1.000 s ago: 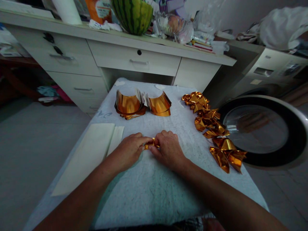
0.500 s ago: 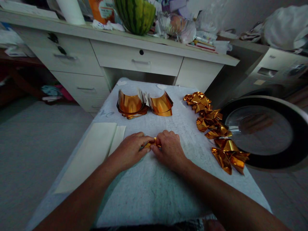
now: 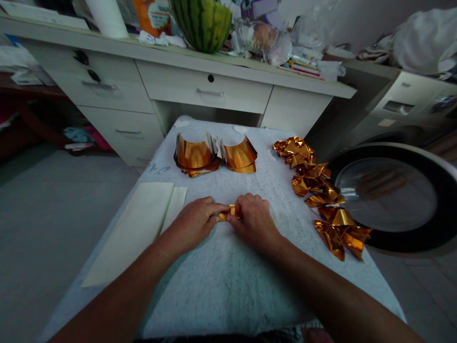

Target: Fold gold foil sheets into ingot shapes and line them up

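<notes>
Between my hands, low over the cloth-covered table, is a small piece of gold foil paper, mostly hidden by fingers. My left hand is closed on its left end, the index finger reaching along the top. My right hand pinches the other end, thumb toward me. Beyond them stand two stacks of curved gold foil sheets, the left stack and the right stack. Along the table's right side runs a row of folded, crumpled gold foil pieces.
White folded paper lies at the table's left. Behind is a white cabinet bearing a cut watermelon, a white roll and plastic bags. The open round door of a washing machine is close against the right edge.
The fingers have shifted slightly on the foil, and a little more of its gold surface shows between them. The stacks and folded pieces lie as before.
</notes>
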Tool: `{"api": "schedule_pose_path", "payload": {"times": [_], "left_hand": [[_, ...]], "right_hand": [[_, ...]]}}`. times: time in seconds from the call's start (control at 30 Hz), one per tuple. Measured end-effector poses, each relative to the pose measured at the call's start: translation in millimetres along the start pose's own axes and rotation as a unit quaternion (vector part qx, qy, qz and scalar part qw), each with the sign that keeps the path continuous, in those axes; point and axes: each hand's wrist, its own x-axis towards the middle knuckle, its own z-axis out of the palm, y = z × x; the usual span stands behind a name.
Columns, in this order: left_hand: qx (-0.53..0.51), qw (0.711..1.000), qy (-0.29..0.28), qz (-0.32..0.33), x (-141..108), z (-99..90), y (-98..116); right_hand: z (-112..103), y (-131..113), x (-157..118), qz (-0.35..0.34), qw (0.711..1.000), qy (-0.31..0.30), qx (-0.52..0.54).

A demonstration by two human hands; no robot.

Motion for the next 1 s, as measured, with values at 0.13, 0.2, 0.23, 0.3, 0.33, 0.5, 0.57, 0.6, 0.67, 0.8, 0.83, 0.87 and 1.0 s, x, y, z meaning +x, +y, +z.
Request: {"api": "schedule_pose_path", "payload": {"times": [0.13,0.2,0.23,0.3,0.33,0.5,0.57,0.6,0.67,0.8,0.83,0.87,1.0], "left_hand": [[-0.001,1.000,-0.001,0.001,-0.3,0.2,0.4],[0.000,1.000,-0.002,0.001,-0.5,0.8,-0.1],[0.000,1.000,0.000,0.002,-0.6,1.2,-0.6],[0.003,1.000,0.005,0.005,-0.7,2.0,-1.7],[0.004,1.000,0.006,0.008,-0.7,2.3,-2.1],[0.002,1.000,0.002,-0.001,-0.3,1.3,-0.9],[-0.002,1.000,0.001,-0.005,-0.4,0.8,0.0],[-0.003,1.000,0.000,-0.005,-0.5,0.6,0.2],[-0.004,1.000,0.001,-0.004,-0.9,0.4,0.3],[-0.005,1.000,-0.001,-0.006,-0.9,-0.6,1.5],[-0.004,1.000,-0.003,-0.007,-0.8,-1.2,2.2],[-0.003,1.000,-0.004,-0.008,-0.6,-1.7,3.1],[0.005,1.000,-0.004,-0.006,-0.9,-3.2,5.3]], "right_hand": [[-2.4,7.5,-0.8,0.006,1.000,0.003,0.012],[-2.8,11.8,-1.1,0.005,1.000,0.010,0.015],[-3.0,13.9,-1.3,0.005,1.000,0.012,0.016],[-4.2,18.1,-1.3,0.007,1.000,0.013,0.016],[-5.2,20.4,-1.3,0.010,1.000,0.012,0.015],[-13.5,35.2,-1.2,0.028,1.000,0.000,-0.002],[-16.3,42.2,-1.2,0.029,1.000,-0.007,-0.009],[-17.2,45.5,-1.0,0.030,0.999,-0.011,-0.015],[-18.3,51.0,-0.5,0.028,0.999,-0.019,-0.022],[-20.6,56.3,0.6,0.020,0.999,-0.030,-0.020],[-21.5,56.8,0.8,0.019,0.999,-0.033,-0.016],[-22.6,57.2,0.9,0.017,0.999,-0.035,-0.010],[-26.6,57.1,0.9,-0.015,0.999,-0.030,0.038]]}}
